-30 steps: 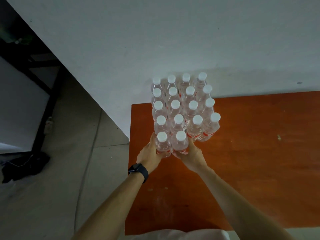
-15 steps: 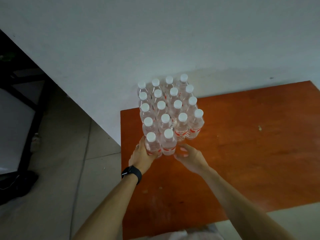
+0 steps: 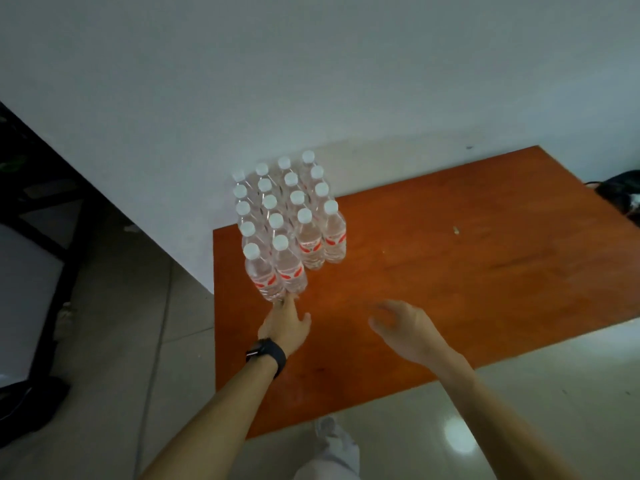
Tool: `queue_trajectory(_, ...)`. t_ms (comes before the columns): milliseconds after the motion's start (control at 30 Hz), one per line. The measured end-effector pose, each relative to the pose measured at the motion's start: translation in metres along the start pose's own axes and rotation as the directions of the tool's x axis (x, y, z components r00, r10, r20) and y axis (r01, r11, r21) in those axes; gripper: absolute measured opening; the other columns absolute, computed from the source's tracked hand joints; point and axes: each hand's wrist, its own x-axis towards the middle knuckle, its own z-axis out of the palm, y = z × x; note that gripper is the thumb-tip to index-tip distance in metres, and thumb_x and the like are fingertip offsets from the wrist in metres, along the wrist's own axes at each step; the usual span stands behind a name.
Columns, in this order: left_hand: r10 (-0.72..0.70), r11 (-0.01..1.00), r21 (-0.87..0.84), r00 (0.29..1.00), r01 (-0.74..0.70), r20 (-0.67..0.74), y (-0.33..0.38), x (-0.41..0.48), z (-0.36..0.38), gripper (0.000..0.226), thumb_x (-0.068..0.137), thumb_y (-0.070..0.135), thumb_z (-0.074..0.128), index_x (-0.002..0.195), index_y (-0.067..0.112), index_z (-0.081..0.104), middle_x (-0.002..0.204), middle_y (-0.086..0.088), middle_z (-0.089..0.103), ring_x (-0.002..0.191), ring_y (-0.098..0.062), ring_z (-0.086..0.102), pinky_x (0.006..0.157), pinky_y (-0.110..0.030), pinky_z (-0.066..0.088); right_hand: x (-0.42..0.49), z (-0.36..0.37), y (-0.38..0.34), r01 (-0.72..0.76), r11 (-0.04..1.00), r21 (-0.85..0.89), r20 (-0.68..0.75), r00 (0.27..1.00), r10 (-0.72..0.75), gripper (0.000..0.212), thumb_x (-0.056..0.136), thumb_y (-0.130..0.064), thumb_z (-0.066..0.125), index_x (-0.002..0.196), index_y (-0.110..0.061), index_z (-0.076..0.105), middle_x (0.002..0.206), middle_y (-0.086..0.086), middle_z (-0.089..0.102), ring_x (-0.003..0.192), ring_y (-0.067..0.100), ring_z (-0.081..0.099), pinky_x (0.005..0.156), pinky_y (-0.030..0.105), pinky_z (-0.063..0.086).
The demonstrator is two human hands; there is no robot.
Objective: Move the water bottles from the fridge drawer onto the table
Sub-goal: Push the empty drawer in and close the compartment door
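Fingers (image 3: 288, 304) of the left hand (image 3: 284, 325) are stretched out straight and close nothing in – their tips touch the foot of the two nearest water bottles (image 3: 311, 244). That hand lies low over the surface (image 3: 450, 289) near its left edge, and a dark watch (image 3: 268, 353) sits on the wrist behind it.

The right hand (image 3: 407, 329) hangs above the surface toward the near edge, well apart from the bottles. It is blurred, but its fingers look loosely spread and it holds nothing.

The water bottles stand upright in a tight block at the far left corner of the surface, hard by the left edge and reaching back to the white wall (image 3: 311, 81) behind the far edge. All are clear, with white caps and red labels. They stand four across, row behind row, except the nearest row – only two bottles there, on the left side of the block. Each bottle touches its neighbours.

The surface is orange-brown wood, and a small pale crumb (image 3: 456, 231) lies on it to the right of the block, well apart from it. Past the far right corner sits a dark bag (image 3: 620, 192). Grey tiled floor (image 3: 121, 323) runs along the left edge, with a black frame (image 3: 52, 216) beyond it. Below the near edge shows a light shoe (image 3: 334, 438) of the person.
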Motion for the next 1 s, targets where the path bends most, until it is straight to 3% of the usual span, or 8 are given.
queue_trajectory(67,0.124,0.983,0.126,0.988,-0.135,0.094,0.045,-0.019,0.020,0.048,0.099,0.044,0.053,0.142,0.026,0.044,0.142,-0.001,0.050,0.116,-0.023,0.057,0.084,-0.037,0.053,-0.036,-0.016,0.032,0.002,0.996,-0.089,-0.059,0.998,-0.007,0.043,0.101,-0.049,0.051,0.140,-0.034,0.055,0.144,-0.010,0.054,0.125,0.012,0.055,0.101,0.028,0.047)
queue_trajectory(100,0.188,0.961,0.174,0.970,-0.214,0.156,0.072,-0.030,0.032,0.048,0.100,0.045,0.051,0.143,0.026,0.044,0.144,-0.001,0.049,0.123,-0.024,0.053,0.092,-0.040,0.052,-0.057,-0.026,0.049,0.005,0.992,-0.126,-0.088,0.996,-0.017,0.041,0.101,-0.048,0.050,0.139,-0.032,0.056,0.143,-0.010,0.055,0.132,0.017,0.051,0.106,0.032,0.043)
queue_trajectory(267,0.507,0.733,0.308,0.788,-0.607,0.348,0.230,-0.101,0.104,0.051,0.100,0.045,0.048,0.148,0.025,0.044,0.150,-0.003,0.047,0.138,-0.027,0.041,0.107,-0.044,0.040,-0.175,-0.083,0.147,-0.138,0.965,-0.221,-0.328,0.943,0.059,0.036,0.103,-0.041,0.047,0.131,-0.026,0.064,0.137,-0.003,0.062,0.135,0.024,0.048,0.115,0.038,0.033)
queue_trajectory(433,0.785,0.421,0.281,0.502,-0.862,0.364,0.389,-0.190,0.152,0.049,0.098,0.045,0.050,0.144,0.027,0.048,0.144,-0.002,0.052,0.133,-0.025,0.046,0.103,-0.040,0.043,-0.316,-0.147,0.228,-0.419,0.894,-0.159,-0.577,0.774,0.260,0.039,0.103,-0.050,0.041,0.136,-0.038,0.058,0.146,-0.005,0.055,0.140,0.022,0.041,0.120,0.037,0.022)
queue_trajectory(600,0.908,0.166,0.185,0.223,-0.969,0.354,0.520,-0.284,0.193,0.048,0.097,0.046,0.053,0.142,0.031,0.050,0.140,0.002,0.056,0.128,-0.022,0.050,0.101,-0.039,0.045,-0.440,-0.201,0.298,-0.582,0.812,0.045,-0.745,0.522,0.416,0.042,0.103,-0.052,0.040,0.143,-0.041,0.050,0.152,-0.009,0.048,0.146,0.023,0.032,0.119,0.040,0.026)
queue_trajectory(767,0.933,-0.027,0.092,0.008,-0.995,0.359,0.622,-0.351,0.240,0.046,0.099,0.048,0.050,0.143,0.036,0.049,0.145,0.005,0.052,0.135,-0.018,0.044,0.108,-0.038,0.041,-0.525,-0.240,0.351,-0.603,0.766,0.225,-0.819,0.309,0.484,0.042,0.103,-0.049,0.045,0.143,-0.039,0.050,0.150,-0.012,0.049,0.147,0.018,0.029,0.118,0.039,0.029)
queue_trajectory(900,0.936,-0.151,0.009,-0.140,-0.988,0.323,0.703,-0.394,0.283,0.043,0.098,0.047,0.050,0.140,0.039,0.051,0.142,0.008,0.055,0.133,-0.016,0.045,0.107,-0.035,0.040,-0.578,-0.267,0.398,-0.611,0.722,0.324,-0.844,0.158,0.512,0.041,0.102,-0.046,0.049,0.141,-0.037,0.053,0.148,-0.013,0.051,0.145,0.016,0.031,0.118,0.037,0.028)
queue_trajectory(1000,0.932,-0.191,-0.063,-0.201,-0.980,0.302,0.769,-0.426,0.321,0.042,0.097,0.047,0.051,0.139,0.040,0.051,0.141,0.008,0.056,0.133,-0.016,0.045,0.106,-0.034,0.039,-0.616,-0.293,0.443,-0.612,0.698,0.372,-0.848,0.083,0.524,0.041,0.101,-0.045,0.051,0.140,-0.036,0.055,0.146,-0.012,0.052,0.144,0.014,0.032,0.119,0.035,0.027)
